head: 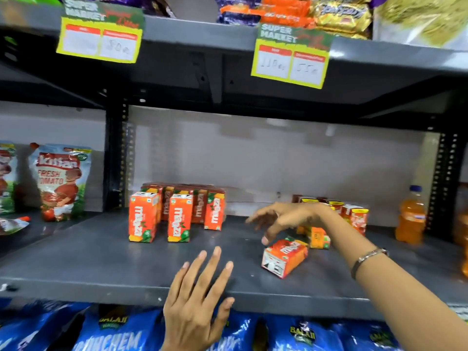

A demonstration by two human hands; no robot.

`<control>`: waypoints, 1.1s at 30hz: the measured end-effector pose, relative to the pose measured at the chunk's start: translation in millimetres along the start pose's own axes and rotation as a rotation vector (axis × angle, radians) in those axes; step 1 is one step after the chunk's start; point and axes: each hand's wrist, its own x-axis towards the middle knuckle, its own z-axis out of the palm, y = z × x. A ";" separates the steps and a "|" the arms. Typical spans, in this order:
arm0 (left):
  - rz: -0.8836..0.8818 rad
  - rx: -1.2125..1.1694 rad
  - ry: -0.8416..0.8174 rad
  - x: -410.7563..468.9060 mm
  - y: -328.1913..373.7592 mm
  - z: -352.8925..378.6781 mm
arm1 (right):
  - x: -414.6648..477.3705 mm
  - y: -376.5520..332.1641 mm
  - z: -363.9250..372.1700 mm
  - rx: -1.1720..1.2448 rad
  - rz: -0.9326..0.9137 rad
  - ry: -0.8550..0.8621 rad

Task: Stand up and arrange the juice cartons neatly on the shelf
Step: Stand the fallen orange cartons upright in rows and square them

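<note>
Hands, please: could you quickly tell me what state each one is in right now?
Left hand: open, fingers spread at the shelf edge, holding nothing.
Right hand: open, reaching down over the fallen juice carton, not gripping it.

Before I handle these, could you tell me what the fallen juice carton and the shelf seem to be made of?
The fallen juice carton looks like printed coated paperboard: sharp folded edges, a flat sealed end, slight sheen. The shelf looks like grey painted metal: a thin board with a bent front lip and a dull, scuffed finish.
</note>
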 end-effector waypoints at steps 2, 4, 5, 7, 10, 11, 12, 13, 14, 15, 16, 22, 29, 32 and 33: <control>-0.010 0.031 -0.018 0.7 5.1 2.8 | -14.4 14.4 0.6 0.019 0.018 -0.056; -0.017 0.062 -0.027 0.5 6.7 3.9 | -23.1 24.5 1.7 0.047 -0.003 -0.065; -0.018 0.072 -0.034 0.4 6.4 3.7 | -25.8 26.3 3.2 0.059 -0.024 -0.068; -0.029 0.072 -0.047 0.4 6.7 3.5 | -29.5 26.6 7.7 0.061 -0.047 -0.098; -0.051 0.037 -0.065 -0.1 6.4 1.6 | -27.6 22.8 15.2 -0.054 -0.051 -0.155; -0.056 0.026 -0.068 -0.2 6.6 1.0 | -25.6 22.0 16.9 -0.095 -0.061 -0.159; -0.062 0.016 -0.069 -0.3 6.8 0.3 | -23.1 21.6 17.1 -0.135 -0.076 -0.150; -0.071 0.004 -0.067 -0.3 6.4 -0.4 | -21.3 20.2 16.3 -0.174 -0.094 -0.127; -0.085 -0.005 -0.062 -0.4 5.4 -1.4 | -20.2 18.5 13.7 -0.215 -0.106 -0.098; -0.102 -0.010 -0.057 -0.8 4.1 -2.6 | -20.1 16.4 9.9 -0.246 -0.120 -0.073; -0.120 -0.007 -0.054 -1.7 2.6 -4.2 | -19.7 14.5 5.8 -0.253 -0.138 -0.055; -0.144 0.030 -0.084 -9.2 -8.9 -10.2 | -17.5 20.8 -24.5 -0.045 -0.194 -0.057; -0.137 0.031 -0.111 -11.5 -10.2 -10.2 | -16.0 52.8 -43.8 0.283 -0.061 -0.053; -0.136 0.031 -0.099 -11.0 -9.2 -10.2 | -14.9 63.1 -38.7 0.461 0.011 0.036; -0.137 0.032 -0.093 -10.7 -8.8 -9.9 | -14.4 64.6 -37.4 0.500 0.022 0.037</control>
